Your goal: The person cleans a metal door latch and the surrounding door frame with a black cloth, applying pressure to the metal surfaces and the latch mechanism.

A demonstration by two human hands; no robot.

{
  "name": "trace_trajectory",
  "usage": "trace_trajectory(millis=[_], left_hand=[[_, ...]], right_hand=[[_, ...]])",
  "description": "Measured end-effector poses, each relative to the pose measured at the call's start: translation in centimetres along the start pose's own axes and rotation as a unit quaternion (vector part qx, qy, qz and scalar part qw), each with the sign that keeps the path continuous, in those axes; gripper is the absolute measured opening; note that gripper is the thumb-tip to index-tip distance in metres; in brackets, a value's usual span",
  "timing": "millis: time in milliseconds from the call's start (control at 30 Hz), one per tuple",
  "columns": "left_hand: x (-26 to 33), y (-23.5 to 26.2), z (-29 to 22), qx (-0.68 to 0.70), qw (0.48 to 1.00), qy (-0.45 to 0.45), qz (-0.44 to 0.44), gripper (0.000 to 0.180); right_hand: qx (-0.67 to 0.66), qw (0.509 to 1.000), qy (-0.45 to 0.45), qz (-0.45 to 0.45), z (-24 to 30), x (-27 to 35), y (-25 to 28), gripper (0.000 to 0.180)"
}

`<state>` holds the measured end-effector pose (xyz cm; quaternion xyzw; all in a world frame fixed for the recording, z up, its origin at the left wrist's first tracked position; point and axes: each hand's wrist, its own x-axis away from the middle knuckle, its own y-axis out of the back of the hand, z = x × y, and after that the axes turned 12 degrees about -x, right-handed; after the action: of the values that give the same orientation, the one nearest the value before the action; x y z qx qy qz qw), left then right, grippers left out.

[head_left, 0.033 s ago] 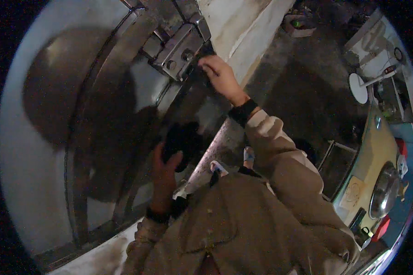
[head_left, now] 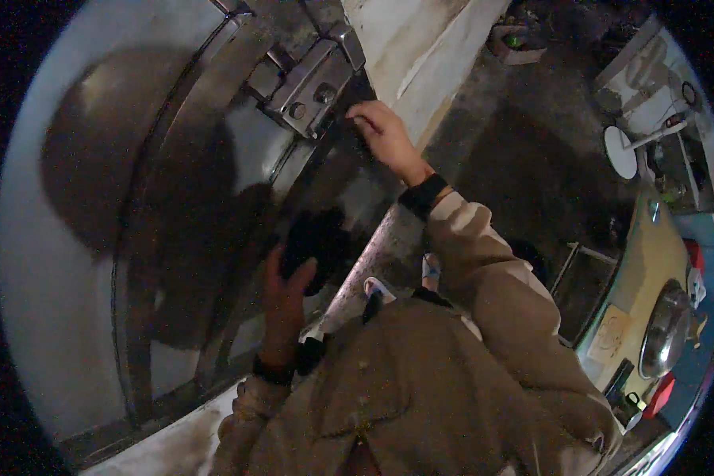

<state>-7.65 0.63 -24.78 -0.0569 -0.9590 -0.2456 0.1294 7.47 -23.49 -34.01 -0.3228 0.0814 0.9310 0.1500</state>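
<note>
Metal fitting point(head_left: 304, 94), upper centre, sits beside curled right hand point(head_left: 389, 140); left hand point(head_left: 284, 300), left of centre, half spread; whether either grip pinches anything, I cannot tell.

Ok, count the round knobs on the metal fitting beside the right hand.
2 visible: one knob nearer the right hand, the other knob left of and slightly below it on the metal fitting. Shadow may hide more.

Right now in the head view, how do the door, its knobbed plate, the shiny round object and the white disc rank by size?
1. Door
2. Knobbed plate and shiny round object: too alike to rank
3. White disc, smallest
</note>
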Motion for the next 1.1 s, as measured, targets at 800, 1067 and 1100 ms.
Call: trace_trajectory(millis=[800, 1067, 1100], left_hand=[[1.3, 1.3, 2.4, -0.010, 0.999, 0.016, 0.044, 0.059], [-0.9, -0.8, 2.4, -0.033, 0.994, -0.082, 0.063, 0.057], [-0.9, -1.2, 2.1, -0.041, 0.995, -0.071, 0.063, 0.057]], right_hand=[[0.338, 0.924, 0.133, 0.120, 8.9, -2.9, 0.7, 0.026], [0.369, 0.908, 0.116, 0.159, 7.9, 1.3, -0.4, 0.033], [0.377, 0.908, 0.043, 0.177, 6.4, 1.9, 0.2, 0.034]])
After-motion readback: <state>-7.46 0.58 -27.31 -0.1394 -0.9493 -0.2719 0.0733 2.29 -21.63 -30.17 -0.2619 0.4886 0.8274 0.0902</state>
